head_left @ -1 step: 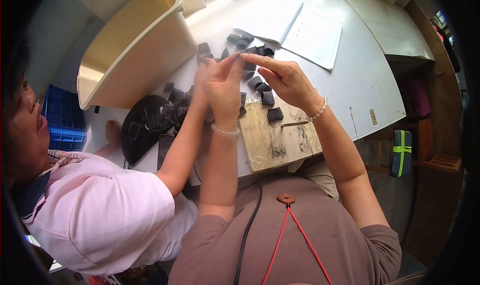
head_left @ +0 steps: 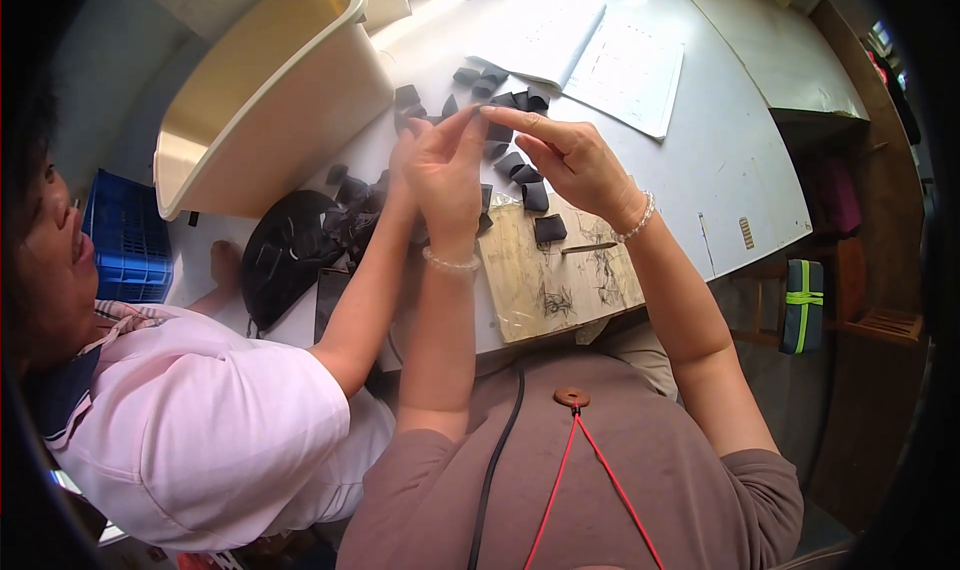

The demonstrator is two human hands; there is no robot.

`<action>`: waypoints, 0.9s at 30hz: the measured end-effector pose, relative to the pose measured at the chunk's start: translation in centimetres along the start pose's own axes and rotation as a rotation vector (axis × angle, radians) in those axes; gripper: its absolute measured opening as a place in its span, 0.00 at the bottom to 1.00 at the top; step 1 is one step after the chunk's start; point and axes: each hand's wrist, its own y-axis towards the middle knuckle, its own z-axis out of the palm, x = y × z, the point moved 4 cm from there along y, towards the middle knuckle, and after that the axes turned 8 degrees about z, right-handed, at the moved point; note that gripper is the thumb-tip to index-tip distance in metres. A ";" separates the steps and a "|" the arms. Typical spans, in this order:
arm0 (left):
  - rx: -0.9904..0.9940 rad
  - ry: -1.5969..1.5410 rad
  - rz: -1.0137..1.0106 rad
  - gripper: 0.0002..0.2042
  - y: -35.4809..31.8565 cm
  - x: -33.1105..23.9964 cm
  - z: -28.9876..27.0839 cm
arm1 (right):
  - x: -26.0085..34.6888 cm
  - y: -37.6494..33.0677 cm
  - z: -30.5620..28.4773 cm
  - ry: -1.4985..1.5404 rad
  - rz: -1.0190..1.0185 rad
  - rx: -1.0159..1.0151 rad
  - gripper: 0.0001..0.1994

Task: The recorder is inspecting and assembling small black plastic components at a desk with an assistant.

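lying loose: black pieces (head_left: pixel 550 230), small and folded-looking; one rests on the wooden board (head_left: pixel 580 295), others spread beyond its far edge and off to its left.
left hand: raised past the board's far left corner, thumb and forefinger brought together at the tips; i cannot tell what is pinched there, as the fingers cover it.
right hand (head_left: pixel 578 165): over the far side of the board, forefinger stretched out to meet the left hand's (head_left: pixel 445 165) fingertips, thumb apart from it, remaining fingers curled in.
stick: a thin dark pencil-like stick (head_left: pixel 590 248) lies on the board, near the single black piece.
booklet: an open white booklet (head_left: pixel 628 75) lies beyond the board.
black heap: dark material on a rounded black holder (head_left: pixel 270 250), left of the board.
co-worker: a person in a pale pink top (head_left: pixel 200 410), left of the board, one forearm reaching in just beside the left hand; i cannot tell what those fingers do.
tub: a cream tub (head_left: pixel 290 120), far left of the board.
crate: a blue crate (head_left: pixel 125 240), left of the board, past the black holder.
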 end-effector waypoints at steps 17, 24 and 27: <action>-0.044 -0.075 -0.218 0.11 -0.2 -0.6 0.5 | 0.3 0.1 -0.1 -0.151 -0.041 -0.021 0.21; -0.104 -0.188 -0.236 0.10 0.0 -0.2 0.9 | -0.3 -0.6 -1.1 0.006 0.151 -0.151 0.20; -0.122 -0.207 -0.198 0.09 -0.1 -0.3 1.4 | -1.7 -0.9 -1.0 0.194 0.208 -0.211 0.15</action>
